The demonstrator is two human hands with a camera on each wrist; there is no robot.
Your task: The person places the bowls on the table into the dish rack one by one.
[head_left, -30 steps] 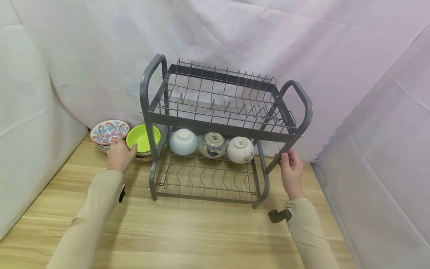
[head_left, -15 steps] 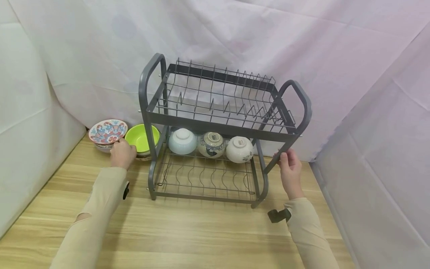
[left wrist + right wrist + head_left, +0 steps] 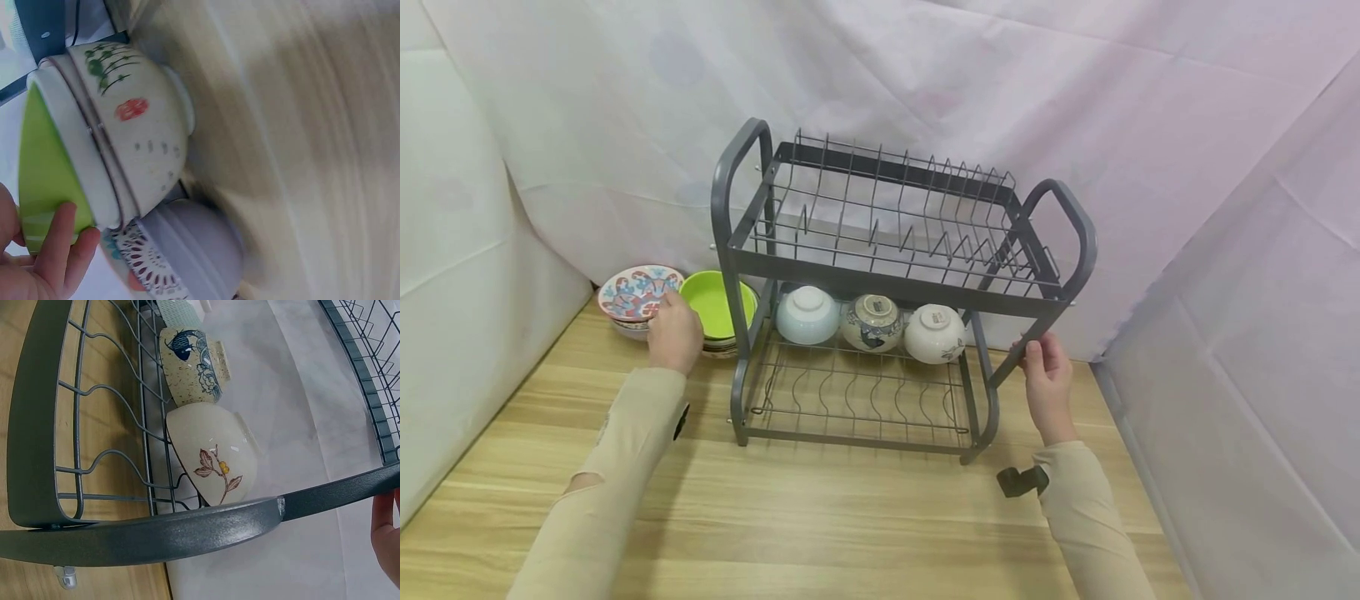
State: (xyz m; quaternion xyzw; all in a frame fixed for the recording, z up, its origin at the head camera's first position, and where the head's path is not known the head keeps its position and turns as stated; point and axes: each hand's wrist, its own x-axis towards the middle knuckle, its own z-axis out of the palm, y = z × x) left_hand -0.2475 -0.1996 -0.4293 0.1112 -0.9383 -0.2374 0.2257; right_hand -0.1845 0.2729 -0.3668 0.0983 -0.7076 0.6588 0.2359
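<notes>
My left hand (image 3: 675,333) pinches the near-left rim of a lime-green bowl (image 3: 706,302) at the top of a stack, left of the rack. In the left wrist view, the green bowl (image 3: 47,169) tilts up out of a white-rimmed bowl (image 3: 78,147); the fingers (image 3: 59,244) lie against its side. Below sits a cream bowl (image 3: 140,119) with a red mark. Beside this stack stands another, topped by a red-and-blue patterned bowl (image 3: 632,292). My right hand (image 3: 1049,383) holds the right post of the grey two-tier dish rack (image 3: 880,279).
On the rack's lower tier three bowls stand bottom up: a pale blue bowl (image 3: 808,321), a blue-patterned bowl (image 3: 871,329) and a white bowl (image 3: 934,337). Wire slots line the upper tier. White cloth (image 3: 625,125) hangs behind and at both sides of the wooden table (image 3: 820,525).
My left hand has moved onto the green bowl's rim and raised that side, so the bowl now tilts, with another rim showing beneath. The right hand stays on the rack post.
</notes>
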